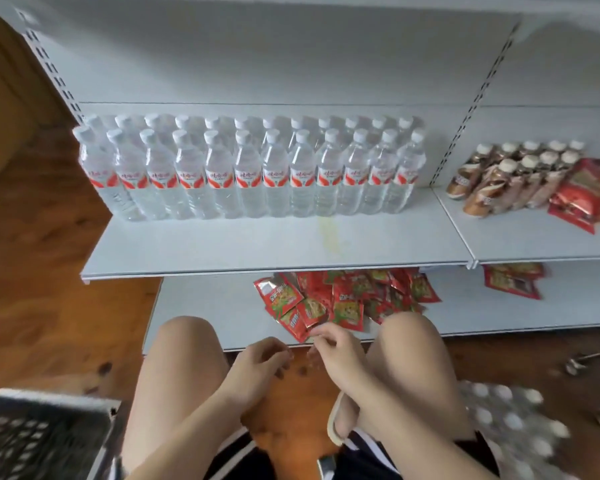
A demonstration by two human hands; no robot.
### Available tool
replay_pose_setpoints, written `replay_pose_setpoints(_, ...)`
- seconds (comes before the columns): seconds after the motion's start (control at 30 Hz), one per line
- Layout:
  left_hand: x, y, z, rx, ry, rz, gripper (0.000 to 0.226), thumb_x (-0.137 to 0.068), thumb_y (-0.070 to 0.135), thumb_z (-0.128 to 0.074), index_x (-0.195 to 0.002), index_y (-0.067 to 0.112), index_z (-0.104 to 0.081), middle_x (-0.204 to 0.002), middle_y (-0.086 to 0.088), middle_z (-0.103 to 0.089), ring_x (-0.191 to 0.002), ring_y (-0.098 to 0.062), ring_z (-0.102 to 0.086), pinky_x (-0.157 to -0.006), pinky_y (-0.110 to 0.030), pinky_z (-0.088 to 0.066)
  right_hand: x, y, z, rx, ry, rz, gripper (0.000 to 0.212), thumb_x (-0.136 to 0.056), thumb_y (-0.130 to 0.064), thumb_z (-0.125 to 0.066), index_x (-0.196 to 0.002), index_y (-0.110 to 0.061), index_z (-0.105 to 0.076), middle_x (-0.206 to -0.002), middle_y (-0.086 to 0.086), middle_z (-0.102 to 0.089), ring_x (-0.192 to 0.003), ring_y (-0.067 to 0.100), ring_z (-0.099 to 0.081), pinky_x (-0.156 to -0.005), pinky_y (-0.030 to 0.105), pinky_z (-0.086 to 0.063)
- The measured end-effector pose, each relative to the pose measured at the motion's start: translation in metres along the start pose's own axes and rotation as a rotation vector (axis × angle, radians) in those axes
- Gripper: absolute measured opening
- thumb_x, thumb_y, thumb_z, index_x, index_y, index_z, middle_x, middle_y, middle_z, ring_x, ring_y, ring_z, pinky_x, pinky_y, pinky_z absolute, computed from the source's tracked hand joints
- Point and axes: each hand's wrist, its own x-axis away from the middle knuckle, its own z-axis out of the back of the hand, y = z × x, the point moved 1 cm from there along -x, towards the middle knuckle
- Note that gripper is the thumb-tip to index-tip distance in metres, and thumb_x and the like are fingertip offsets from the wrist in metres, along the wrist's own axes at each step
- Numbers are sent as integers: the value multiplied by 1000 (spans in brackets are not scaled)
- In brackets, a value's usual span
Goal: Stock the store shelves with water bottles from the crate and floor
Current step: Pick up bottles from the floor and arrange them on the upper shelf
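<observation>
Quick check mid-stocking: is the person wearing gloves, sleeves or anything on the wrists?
No gloves: the left hand and right hand are bare. The left forearm and right forearm are bare too, with no sleeves in view. No watch, bracelet or ring shows.

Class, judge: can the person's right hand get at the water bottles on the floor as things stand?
Probably, by going round: the right leg stands between the right hand and the floor bottles.

water bottles [246, 174], 12 o'clock: red-and-white label bands carry red script, too blurred to read | red sachets [326, 301], 6 o'clock: pale characters on the fronts (none legible) | brown bottles [499, 183], 2 o'clock: labels unreadable
</observation>
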Motion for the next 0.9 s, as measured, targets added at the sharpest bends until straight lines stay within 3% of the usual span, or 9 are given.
replay_pose_setpoints(0.13, -5, 10, -17, -112, -82, -16, 14, -99, 16, -57, -92, 16, -70, -79, 2, -75, -66, -6, -65, -67, -20, -52, 7, 9, 4, 125, -23, 7, 11, -102, -22, -55, -100, -29, -63, -91, -12, -70, -73, -4, -61, -59, 8, -40)
replay_pose_setpoints(0.27, -7, 21, -47, -193, -173, -46, 14, -101, 18, -56, -95, 20, -68, -83, 1, -74, -71, -8, -68, -71, -23, -56, 22, 25, 17, 158, 18, 1, 12, -103, -24, -53, -106, -32, -62, -97, -16, -67, -76, -3, -60, -55, 5, -40)
replay_pose_setpoints(0.33, -7, 27, -61, -213, -207, -68, 14, -101, 17, -56, -95, 19, -68, -84, 0, -74, -71, -10, -68, -71, -25, -56, 31, 33, 27, 182, 58, 4, 14, -102, -26, -53, -111, -32, -63, -99, -16, -68, -79, 0, -63, -64, 9, -47)
replay_pose_setpoints(0.37, -6, 32, -69, -226, -229, -88, 14, -101, 16, -56, -95, 19, -69, -83, 0, -74, -71, -10, -67, -70, -25, -56, 36, 39, 33, 194, 80, -5, 16, -102, -26, -54, -114, -31, -63, -102, -14, -70, -84, 4, -66, -73, 18, -54)
replay_pose_setpoints(0.43, -3, 44, -85, -230, -268, -133, 15, -100, 14, -56, -93, 19, -69, -82, -1, -74, -69, -11, -66, -68, -24, -53, 49, 49, 47, 192, 138, -31, 19, -101, -24, -55, -117, -27, -64, -108, -9, -71, -95, 11, -68, -83, 28, -55)
replay_pose_setpoints(0.57, 3, 65, -118, -200, -339, -228, 22, -97, 6, -56, -85, 20, -68, -73, 2, -71, -62, -11, -65, -59, -20, -48, 78, 63, 73, 12, 350, -79, 19, -100, -17, -55, -115, -24, -63, -108, -6, -70, -99, 10, -66, -90, 32, -55)
replay_pose_setpoints(0.73, 15, 82, -143, -210, -438, -333, 21, -95, 6, -56, -85, 18, -69, -72, 3, -72, -66, -14, -68, -59, -24, -48, 124, 80, 86, -15, 518, -159, 24, -98, -13, -56, -120, -21, -61, -108, -3, -69, -103, 15, -64, -92, 29, -51)
replay_pose_setpoints(0.9, 36, 91, -173, -258, -622, -432, 14, -94, 10, -60, -86, 14, -71, -77, -4, -75, -70, -14, -68, -70, -28, -53, 175, 95, 104, 38, 622, -183, 26, -97, -11, -57, -122, -16, -62, -104, -7, -66, -102, 12, -62, -92, 24, -48)
